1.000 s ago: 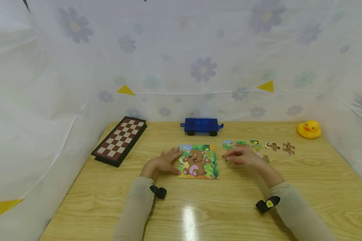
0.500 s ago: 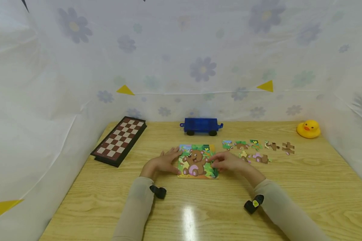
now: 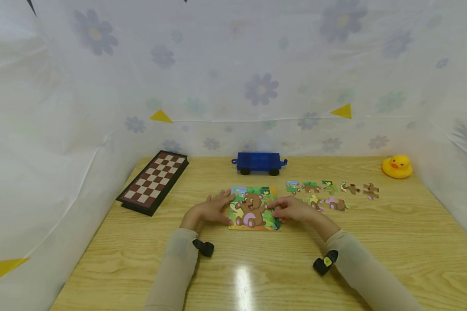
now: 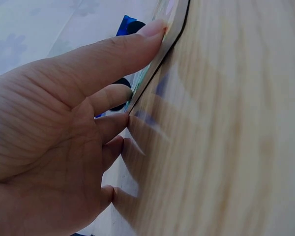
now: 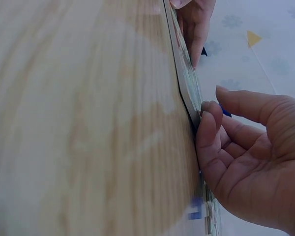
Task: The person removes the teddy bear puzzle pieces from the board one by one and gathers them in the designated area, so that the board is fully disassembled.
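Observation:
A bear puzzle board (image 3: 253,211) lies flat mid-table in the head view. My left hand (image 3: 214,209) rests at its left edge, thumb and fingers spread; in the left wrist view the thumb (image 4: 147,34) lies on the board's rim. At the right edge, my right hand (image 3: 295,209) touches the board with bent fingers. Seen from the right wrist, these fingertips (image 5: 206,118) meet the board's edge; whether they pinch a piece is unclear. Beyond that hand lie several loose puzzle pieces (image 3: 336,204) in two rows, partly hidden by it.
A blue toy wagon (image 3: 258,162) stands behind the board. At the left is a checkered game board (image 3: 153,181) in a black case. A yellow rubber duck (image 3: 397,166) sits at the back right. White flowered curtains surround the table (image 3: 280,272).
My right hand has moved left from the loose pieces to the puzzle board's right edge, uncovering pieces in the nearer row. It has hardly moved since half a second ago. The left hand has stayed put.

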A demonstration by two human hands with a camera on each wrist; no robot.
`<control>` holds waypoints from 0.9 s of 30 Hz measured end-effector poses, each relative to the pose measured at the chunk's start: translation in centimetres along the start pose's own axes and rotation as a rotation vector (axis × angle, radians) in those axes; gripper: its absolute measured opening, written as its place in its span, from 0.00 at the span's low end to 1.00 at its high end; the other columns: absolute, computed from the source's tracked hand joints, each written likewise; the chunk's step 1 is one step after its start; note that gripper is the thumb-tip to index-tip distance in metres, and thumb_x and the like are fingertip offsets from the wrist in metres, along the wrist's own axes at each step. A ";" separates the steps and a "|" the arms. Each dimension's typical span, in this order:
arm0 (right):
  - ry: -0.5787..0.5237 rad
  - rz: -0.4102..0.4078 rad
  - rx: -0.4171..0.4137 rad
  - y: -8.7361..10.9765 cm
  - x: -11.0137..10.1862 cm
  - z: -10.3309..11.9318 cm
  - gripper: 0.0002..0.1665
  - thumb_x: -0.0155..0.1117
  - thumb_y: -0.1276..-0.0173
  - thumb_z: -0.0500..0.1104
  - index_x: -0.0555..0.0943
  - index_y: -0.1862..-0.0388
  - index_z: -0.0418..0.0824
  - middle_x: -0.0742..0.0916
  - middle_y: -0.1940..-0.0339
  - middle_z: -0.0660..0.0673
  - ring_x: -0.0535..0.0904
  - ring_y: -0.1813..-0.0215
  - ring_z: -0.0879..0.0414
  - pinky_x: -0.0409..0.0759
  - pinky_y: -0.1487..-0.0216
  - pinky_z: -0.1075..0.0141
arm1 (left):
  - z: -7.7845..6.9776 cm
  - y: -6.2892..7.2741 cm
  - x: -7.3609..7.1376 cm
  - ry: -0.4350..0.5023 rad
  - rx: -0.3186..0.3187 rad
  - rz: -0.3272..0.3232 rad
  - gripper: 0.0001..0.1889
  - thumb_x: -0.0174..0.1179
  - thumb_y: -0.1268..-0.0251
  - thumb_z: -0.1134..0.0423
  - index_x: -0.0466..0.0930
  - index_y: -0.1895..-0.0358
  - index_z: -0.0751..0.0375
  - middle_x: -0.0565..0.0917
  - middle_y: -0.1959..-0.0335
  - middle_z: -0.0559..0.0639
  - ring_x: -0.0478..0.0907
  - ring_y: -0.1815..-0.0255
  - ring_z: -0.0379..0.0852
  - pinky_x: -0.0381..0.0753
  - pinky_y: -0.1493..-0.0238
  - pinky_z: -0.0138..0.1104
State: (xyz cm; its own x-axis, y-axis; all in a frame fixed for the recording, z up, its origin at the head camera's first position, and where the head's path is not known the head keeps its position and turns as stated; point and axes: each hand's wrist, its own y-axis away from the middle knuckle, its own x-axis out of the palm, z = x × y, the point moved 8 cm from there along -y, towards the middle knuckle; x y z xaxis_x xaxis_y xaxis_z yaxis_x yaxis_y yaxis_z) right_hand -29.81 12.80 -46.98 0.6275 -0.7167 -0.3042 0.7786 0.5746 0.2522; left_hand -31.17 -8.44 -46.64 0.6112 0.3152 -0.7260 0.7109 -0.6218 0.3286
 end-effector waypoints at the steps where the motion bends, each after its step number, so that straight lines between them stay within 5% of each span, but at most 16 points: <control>1: -0.002 0.002 0.001 0.0 0.0 0.0 0.22 0.56 0.30 0.37 0.73 0.41 0.26 0.81 0.72 0.46 0.74 0.73 0.58 0.76 0.70 0.67 | 0.0 0.0 0.0 -0.003 0.000 0.000 0.47 0.66 0.42 0.53 0.46 0.24 0.55 0.37 0.23 0.53 0.28 0.24 0.52 0.25 0.31 0.57; 27: 0.017 -0.038 -0.003 -0.1 -0.1 0.1 0.21 0.58 0.30 0.38 0.75 0.43 0.27 0.80 0.73 0.46 0.75 0.73 0.58 0.78 0.70 0.66 | -0.3 0.3 0.0 0.011 0.003 0.004 0.47 0.66 0.42 0.53 0.46 0.24 0.55 0.37 0.23 0.54 0.28 0.24 0.52 0.24 0.31 0.57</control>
State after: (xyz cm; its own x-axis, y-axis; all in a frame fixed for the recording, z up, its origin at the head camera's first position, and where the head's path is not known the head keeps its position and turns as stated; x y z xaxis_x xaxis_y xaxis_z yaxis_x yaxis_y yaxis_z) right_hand -29.93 12.72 -46.87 0.5979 -0.7310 -0.3289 0.8016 0.5487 0.2376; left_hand -30.83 -8.39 -46.35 0.6179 0.3201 -0.7181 0.7073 -0.6252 0.3299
